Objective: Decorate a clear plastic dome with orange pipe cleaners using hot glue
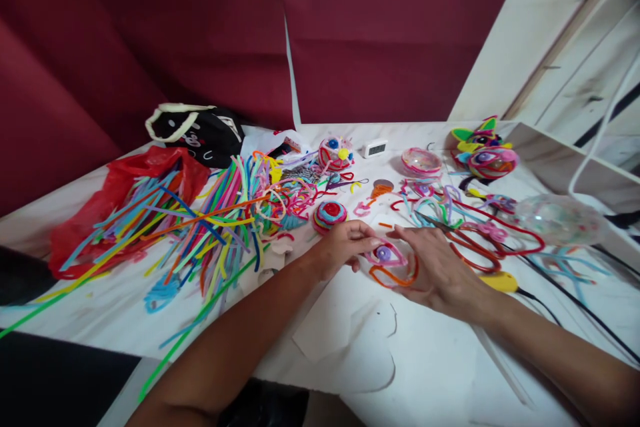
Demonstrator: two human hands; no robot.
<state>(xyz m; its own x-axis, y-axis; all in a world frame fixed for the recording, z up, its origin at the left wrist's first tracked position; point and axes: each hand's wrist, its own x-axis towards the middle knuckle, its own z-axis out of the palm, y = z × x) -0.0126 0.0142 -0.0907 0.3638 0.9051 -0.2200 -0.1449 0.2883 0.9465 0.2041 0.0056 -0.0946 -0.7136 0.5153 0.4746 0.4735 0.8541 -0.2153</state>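
My left hand (346, 247) is closed, its thumb and fingers pinching the left end of a pink eye-shaped pipe-cleaner piece (399, 257) with a purple button-like centre (383, 253). An orange pipe-cleaner loop (387, 278) hangs just below that piece. Curved around the right side of both is my right hand (436, 272), fingers spread apart above and below the loop; whether they touch it is unclear. Close behind my left hand sits a striped pipe-cleaner ball (330, 215) with a red middle. Scissors (433, 221) lie behind my right hand, and a yellow-handled tool (500, 281) is beside it.
Many loose pipe cleaners (225, 213) and a red plastic bag (125, 167) cover the left. Decorated balls (336, 153), a small digital clock (375, 149) and a clear bowl (421, 161) stand behind. A clear plastic dome (557, 219) and dark cables (583, 307) lie right.
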